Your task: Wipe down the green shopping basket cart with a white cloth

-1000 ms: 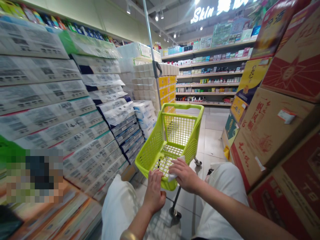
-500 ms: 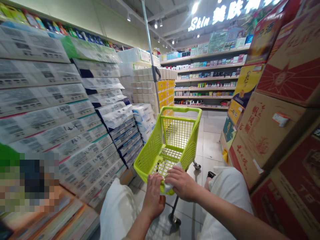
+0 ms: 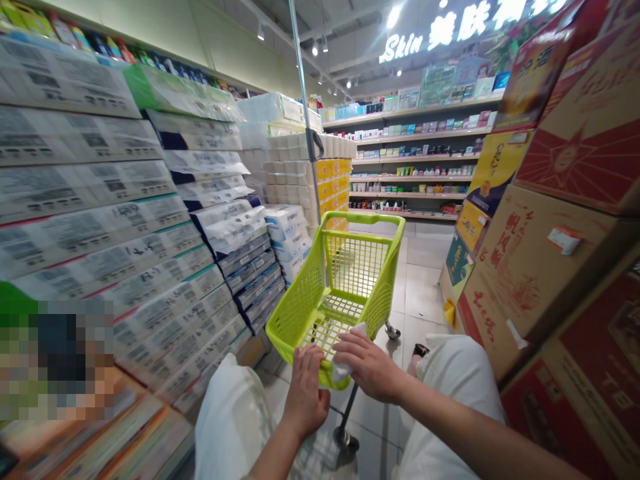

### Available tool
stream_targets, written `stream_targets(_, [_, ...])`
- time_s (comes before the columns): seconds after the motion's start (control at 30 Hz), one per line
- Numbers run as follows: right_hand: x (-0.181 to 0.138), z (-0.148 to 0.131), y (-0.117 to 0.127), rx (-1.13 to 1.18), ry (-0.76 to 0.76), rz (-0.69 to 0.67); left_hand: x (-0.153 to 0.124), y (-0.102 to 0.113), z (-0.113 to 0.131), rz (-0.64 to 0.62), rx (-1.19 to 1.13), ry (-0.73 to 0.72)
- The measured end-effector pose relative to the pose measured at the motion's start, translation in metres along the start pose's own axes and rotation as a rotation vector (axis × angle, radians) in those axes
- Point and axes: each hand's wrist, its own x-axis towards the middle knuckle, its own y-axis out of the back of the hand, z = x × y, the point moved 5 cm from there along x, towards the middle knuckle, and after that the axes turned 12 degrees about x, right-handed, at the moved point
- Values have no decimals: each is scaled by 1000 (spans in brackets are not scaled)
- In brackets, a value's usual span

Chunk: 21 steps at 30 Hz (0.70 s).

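A lime-green plastic shopping cart (image 3: 300,320) stands in front of me, its lattice basket bare inside. My left hand (image 3: 306,383) is closed over the basket's near rim, fingers hooked over the edge. Just to the right, my right hand (image 3: 367,363) presses a white cloth or tissue (image 3: 343,371) against the same rim near its corner. Part of the white piece sticks out above the fingers and part hangs below them. The palm side of both hands is hidden.
Stacked white paper packs (image 3: 125,240) line the left side. Cardboard cartons (image 3: 540,253) rise close on the right. Beyond the cart are a metal pole (image 3: 303,87) and store shelves (image 3: 415,160). A cart wheel (image 3: 345,439) rests on the tiled floor between my knees.
My right hand, with the white cloth or tissue, has shifted slightly right along the rim. My left hand stays on the rim, and the cart looks nearly unmoved.
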Motion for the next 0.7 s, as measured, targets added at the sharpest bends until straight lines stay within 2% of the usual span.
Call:
stream_targets(0.1, [4,9,9,-11,20,-33,1,1,1,-4,1,3])
stream_targets(0.23, [11,25,24,-34,-55,52,2,1,2,-4,10,21])
stream_targets(0.3, [10,20,21,-33,-43,71,2,1,1,-3,10,24])
stream_targets(0.43, [6,-1,4,-14,61,-23,1,0,-1,2,-8,-9])
stream_targets(0.53, [6,3,4,-31,99,-83,0,0,-1,4,-7,-9])
stream_targets(0.6, [7,18,13,-62,61,-74,1,1,0,7,1,10])
stream_targets(0.7, [9,40,29,-127,-93,41,2,1,2,8,8,20])
